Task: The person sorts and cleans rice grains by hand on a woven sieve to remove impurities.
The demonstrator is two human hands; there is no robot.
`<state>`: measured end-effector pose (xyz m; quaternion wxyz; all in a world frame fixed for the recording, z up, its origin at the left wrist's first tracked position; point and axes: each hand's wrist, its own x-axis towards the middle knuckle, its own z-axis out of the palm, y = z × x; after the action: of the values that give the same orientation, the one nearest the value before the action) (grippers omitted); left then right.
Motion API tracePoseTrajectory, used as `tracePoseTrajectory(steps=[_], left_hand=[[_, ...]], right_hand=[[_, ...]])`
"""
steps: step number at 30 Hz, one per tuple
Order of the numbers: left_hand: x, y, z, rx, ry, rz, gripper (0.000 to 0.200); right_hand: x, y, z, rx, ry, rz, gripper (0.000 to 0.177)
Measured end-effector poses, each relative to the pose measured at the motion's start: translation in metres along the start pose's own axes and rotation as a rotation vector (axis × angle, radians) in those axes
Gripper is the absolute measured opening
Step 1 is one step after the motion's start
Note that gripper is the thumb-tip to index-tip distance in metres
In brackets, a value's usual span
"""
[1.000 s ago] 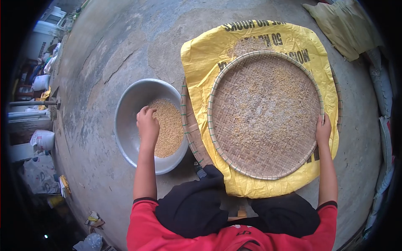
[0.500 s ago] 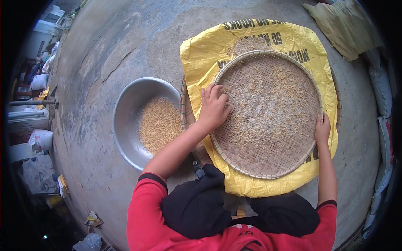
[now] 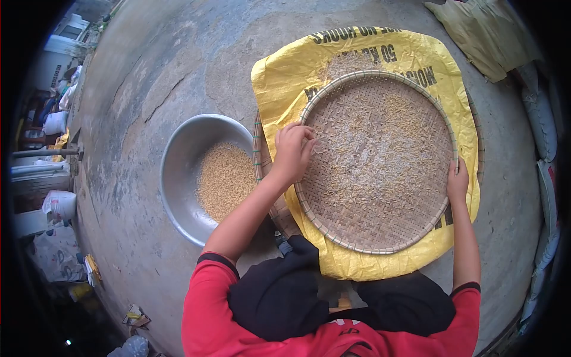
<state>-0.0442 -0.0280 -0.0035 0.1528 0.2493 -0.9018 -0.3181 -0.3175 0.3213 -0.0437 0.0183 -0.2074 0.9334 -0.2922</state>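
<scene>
Bamboo weave lies under both hands. My left hand (image 3: pixel 291 152) rests on the left rim of the round woven bamboo tray (image 3: pixel 363 229). Its fingers (image 3: pixel 300 138) are curled and drawn together, with the tips down on the thin layer of pale grain and husk (image 3: pixel 380 137) spread over the tray. I cannot tell whether any grains are pinched between them. My right hand (image 3: pixel 458 183) is closed on the opposite rim, gripping the edge.

Between the two hands the tray lies flat. It sits on a yellow woven plastic sack with black print (image 3: pixel 357 265), which extends past the rim on every side. Beyond both hands, a small patch of loose grain (image 3: pixel 354 62) lies on the sack, just outside the far rim.

Directly under my left wrist, the edge of a second woven tray (image 3: pixel 264 172) shows from beneath the sack. Just left of my left forearm stands a round grey metal basin (image 3: pixel 172 178), touching that lower tray. A mound of golden grain (image 3: pixel 226 178) fills the half of the basin nearest my left hand.

All of these items rest on a grey concrete floor (image 3: pixel 148 89). Well beyond my right hand, an olive cloth (image 3: pixel 488 35) lies crumpled on the floor.
</scene>
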Motion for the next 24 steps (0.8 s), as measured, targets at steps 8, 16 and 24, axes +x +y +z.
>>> tracePoseTrajectory(steps=[8,16,24], left_hand=[[-0.024,-0.002,-0.038,-0.138,0.082,0.045,0.020],[-0.054,-0.017,-0.062,-0.127,0.096,-0.164,0.040],[-0.048,-0.017,-0.062,0.020,0.085,0.033,0.029]], right_hand=[[-0.001,0.001,0.001,0.009,-0.003,-0.001,0.030],[0.001,0.002,0.002,0.019,-0.008,-0.007,0.033],[0.001,0.007,0.003,-0.026,0.002,-0.004,0.033]])
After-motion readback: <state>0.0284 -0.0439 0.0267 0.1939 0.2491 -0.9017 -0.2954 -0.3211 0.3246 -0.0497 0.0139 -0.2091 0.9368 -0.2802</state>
